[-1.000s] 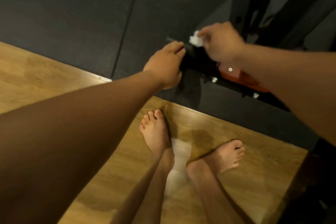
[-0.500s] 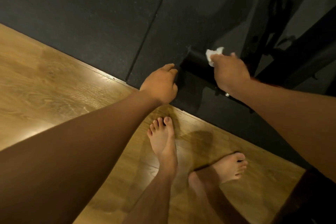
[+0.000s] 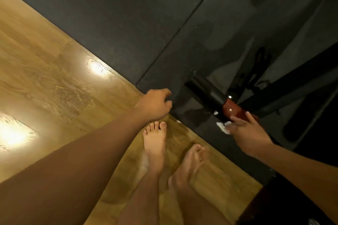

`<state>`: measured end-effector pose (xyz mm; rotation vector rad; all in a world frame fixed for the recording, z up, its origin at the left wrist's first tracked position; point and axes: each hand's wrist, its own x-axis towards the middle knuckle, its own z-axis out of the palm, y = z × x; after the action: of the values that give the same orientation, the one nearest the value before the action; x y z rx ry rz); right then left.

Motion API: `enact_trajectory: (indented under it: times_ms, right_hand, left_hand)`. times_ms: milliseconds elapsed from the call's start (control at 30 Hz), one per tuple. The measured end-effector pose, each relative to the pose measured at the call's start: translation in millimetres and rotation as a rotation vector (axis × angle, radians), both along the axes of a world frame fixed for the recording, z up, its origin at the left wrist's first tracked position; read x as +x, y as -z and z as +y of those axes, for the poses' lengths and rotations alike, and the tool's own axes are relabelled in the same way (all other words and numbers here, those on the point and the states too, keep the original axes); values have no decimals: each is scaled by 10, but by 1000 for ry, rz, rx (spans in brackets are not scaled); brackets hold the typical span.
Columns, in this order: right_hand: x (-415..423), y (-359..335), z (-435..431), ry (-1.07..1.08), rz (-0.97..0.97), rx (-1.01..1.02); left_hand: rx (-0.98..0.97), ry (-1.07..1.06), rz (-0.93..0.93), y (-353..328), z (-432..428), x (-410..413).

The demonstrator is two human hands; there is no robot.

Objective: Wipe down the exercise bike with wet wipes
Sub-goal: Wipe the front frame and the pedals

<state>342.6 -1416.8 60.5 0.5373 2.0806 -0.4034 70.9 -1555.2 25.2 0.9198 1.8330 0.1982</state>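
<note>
The exercise bike's black floor bar [image 3: 204,90] lies on the dark mat, joined to a red frame piece [image 3: 235,108] with bolts. My right hand [image 3: 247,133] holds a crumpled white wet wipe [image 3: 224,127] just beside the red piece, with two fingertips reaching onto it. My left hand [image 3: 155,105] hangs with loosely curled fingers, holding nothing, at the mat's edge left of the bar's end. Black frame tubes [image 3: 292,87] of the bike rise to the right.
A dark rubber mat [image 3: 146,23] with a seam covers the floor behind; wooden flooring [image 3: 54,78] with bright light reflections lies to the left. My two bare feet [image 3: 155,142] stand on the wood just in front of the mat's edge.
My right hand has drawn the wipe off the bar's end and down to the red piece. My left hand has let go of the bar end and pulled back. The view swung left.
</note>
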Motion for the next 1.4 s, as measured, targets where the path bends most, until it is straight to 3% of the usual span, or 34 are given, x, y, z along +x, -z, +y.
enact_trajectory:
  times_ms: [100,167,233,333,500,633,733,833,1033,1267,1400]
  right_hand:
    - [-734,-629,-203,935,388,-169]
    - [-1203,-1056,-235,1264,551,-322]
    - [-1568,-1485,-235,1465,648,-365]
    - [-1939,-2062,-237,1510,695,-325]
    - [-2278,-3151,-267,1401,737,-472]
    - [-2390,-3953,-250,1341,815,-661]
    - [-2377,-4483,-198,1278,903,-694]
    - [-2283,-4966,-139,1288,994,-629]
    - [-1790,-5772,44,1362,1160,-502]
    - [-1226,-6711,307,1300,1339,-190]
    - [-996,-7142,438,1241,1373,-110]
  left_hand:
    - [63,-270,-239,-609,156,76]
    - [96,-536,-464,-1109,248,53]
    - [192,-659,-562,-1611,280,-44]
    - [362,-788,-535,-2293,291,-201]
    - [585,-1060,-443,-3432,237,-458]
    - [662,-1070,-340,-4173,292,-540]
    - [722,-1013,-242,-4688,363,-535]
    - [759,-948,-190,-5174,463,-426]
    - [846,-990,-350,-6000,790,28]
    - [937,-931,-469,-6952,1308,572]
    - [966,-909,-463,-7401,1604,744]
